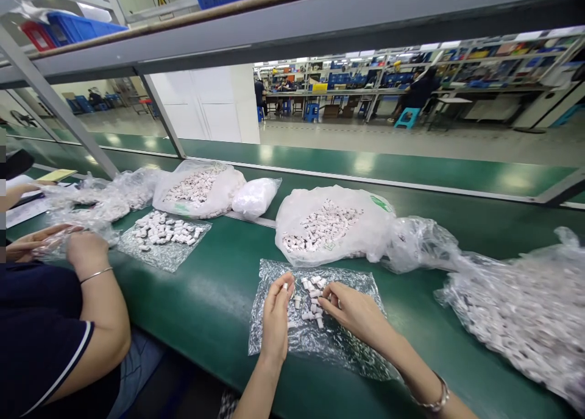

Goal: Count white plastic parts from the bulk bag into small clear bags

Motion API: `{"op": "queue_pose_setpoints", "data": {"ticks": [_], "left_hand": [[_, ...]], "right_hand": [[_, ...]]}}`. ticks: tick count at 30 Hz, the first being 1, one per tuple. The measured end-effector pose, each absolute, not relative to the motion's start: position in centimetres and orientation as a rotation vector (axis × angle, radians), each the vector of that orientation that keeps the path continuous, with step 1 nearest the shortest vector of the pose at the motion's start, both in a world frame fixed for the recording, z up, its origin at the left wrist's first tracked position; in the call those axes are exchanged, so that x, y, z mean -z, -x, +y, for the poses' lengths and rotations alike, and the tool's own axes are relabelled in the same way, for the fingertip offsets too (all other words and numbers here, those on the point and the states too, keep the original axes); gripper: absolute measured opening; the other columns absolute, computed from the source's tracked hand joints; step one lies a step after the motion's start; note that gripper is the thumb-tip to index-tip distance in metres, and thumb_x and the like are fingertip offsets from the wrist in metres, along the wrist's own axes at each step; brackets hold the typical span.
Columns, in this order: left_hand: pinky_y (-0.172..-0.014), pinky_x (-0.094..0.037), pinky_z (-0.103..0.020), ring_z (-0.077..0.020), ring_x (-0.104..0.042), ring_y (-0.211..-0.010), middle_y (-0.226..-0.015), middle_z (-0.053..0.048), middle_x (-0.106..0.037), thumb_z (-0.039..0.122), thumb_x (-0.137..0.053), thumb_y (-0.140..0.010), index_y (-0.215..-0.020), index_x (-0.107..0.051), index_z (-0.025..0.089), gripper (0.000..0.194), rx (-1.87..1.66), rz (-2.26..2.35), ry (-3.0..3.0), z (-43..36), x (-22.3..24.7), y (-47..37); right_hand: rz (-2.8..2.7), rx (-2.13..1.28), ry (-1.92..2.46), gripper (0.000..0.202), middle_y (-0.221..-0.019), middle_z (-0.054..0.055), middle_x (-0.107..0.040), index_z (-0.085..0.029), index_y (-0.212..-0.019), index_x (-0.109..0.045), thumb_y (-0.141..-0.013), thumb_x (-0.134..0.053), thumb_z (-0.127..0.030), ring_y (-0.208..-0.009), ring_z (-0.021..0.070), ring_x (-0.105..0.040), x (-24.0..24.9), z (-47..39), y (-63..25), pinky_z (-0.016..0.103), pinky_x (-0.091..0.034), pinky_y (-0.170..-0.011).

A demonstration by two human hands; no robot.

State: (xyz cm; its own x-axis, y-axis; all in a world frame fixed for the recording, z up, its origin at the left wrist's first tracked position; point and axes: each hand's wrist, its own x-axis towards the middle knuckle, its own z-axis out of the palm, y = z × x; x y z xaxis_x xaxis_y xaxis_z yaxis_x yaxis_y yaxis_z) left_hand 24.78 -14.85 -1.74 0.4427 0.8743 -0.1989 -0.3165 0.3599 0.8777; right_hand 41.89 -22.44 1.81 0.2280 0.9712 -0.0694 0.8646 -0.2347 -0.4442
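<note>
Noted small white pieces (315, 293), short, some stepped from wider end to narrower stem. Found loosely clustered at mixed angles, several touching, toward 12 o'clock on clear plastic film (324, 345). Logged one lone piece (297, 301) just apart, at 9 o'clock of cluster; one held piece (286, 286) in left hand (276, 312), at 10 o'clock, mostly hidden. Recorded film as spread flat, wrinkled, glossy.

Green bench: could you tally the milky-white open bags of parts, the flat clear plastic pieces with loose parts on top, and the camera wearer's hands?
Milky-white open bags: 2
Flat clear plastic pieces: 2
Camera wearer's hands: 2
Total: 6
</note>
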Motion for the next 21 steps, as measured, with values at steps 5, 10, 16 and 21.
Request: {"op": "queue_pose_setpoints", "data": {"ticks": [5,10,16,21], "left_hand": [[-0.118,-0.029,-0.044,-0.0264,-0.032,-0.143,-0.150,-0.002,-0.044,0.044,-0.046,-0.098,-0.133,-0.056,0.034,0.038,-0.819,0.843,-1.305,-15.0,2.2,-24.7],[-0.116,-0.031,-0.041,-0.0247,-0.035,-0.140,-0.147,-0.003,-0.045,0.041,-0.043,-0.100,-0.131,-0.057,0.033,0.035,-0.852,0.852,-1.438,-14.9,1.6,-24.3],[-0.109,-0.039,-0.037,-0.0237,-0.048,-0.128,-0.135,-0.006,-0.054,0.037,-0.046,-0.099,-0.120,-0.062,0.028,0.028,-0.915,0.668,-1.519,-12.3,-1.7,-25.5],[-0.104,-0.042,-0.036,-0.0244,-0.052,-0.122,-0.127,-0.008,-0.058,0.037,-0.049,-0.097,-0.115,-0.063,0.024,0.026,-0.861,0.625,-1.414,-10.6,-1.4,-26.8]], "right_hand": [[-1.704,-0.522,2.198,0.024,-0.071,-0.001,-0.062,-0.022,-0.084,-0.057,-0.098,-0.048,-0.040,-0.059,0.0169,-0.056,-2.3,-22.6,-41.7,0.027,-0.030,-0.052],[-1.673,-0.512,2.088,0.026,-0.078,0.001,-0.064,-0.022,-0.086,-0.059,-0.099,-0.046,-0.040,-0.065,0.0174,-0.059,-2.5,-21.9,-43.2,0.027,-0.039,-0.056],[-1.820,0.134,2.269,0.031,-0.117,0.015,-0.061,-0.015,-0.118,-0.056,-0.097,-0.051,-0.036,-0.109,0.0285,-0.057,-1.5,-13.7,-49.3,0.036,-0.047,-0.087],[-1.823,0.212,2.473,0.051,-0.136,0.024,-0.049,-0.008,-0.135,-0.047,-0.098,-0.050,-0.043,-0.122,0.0353,-0.049,0.2,-5.4,-52.8,0.044,-0.042,-0.098]]}}
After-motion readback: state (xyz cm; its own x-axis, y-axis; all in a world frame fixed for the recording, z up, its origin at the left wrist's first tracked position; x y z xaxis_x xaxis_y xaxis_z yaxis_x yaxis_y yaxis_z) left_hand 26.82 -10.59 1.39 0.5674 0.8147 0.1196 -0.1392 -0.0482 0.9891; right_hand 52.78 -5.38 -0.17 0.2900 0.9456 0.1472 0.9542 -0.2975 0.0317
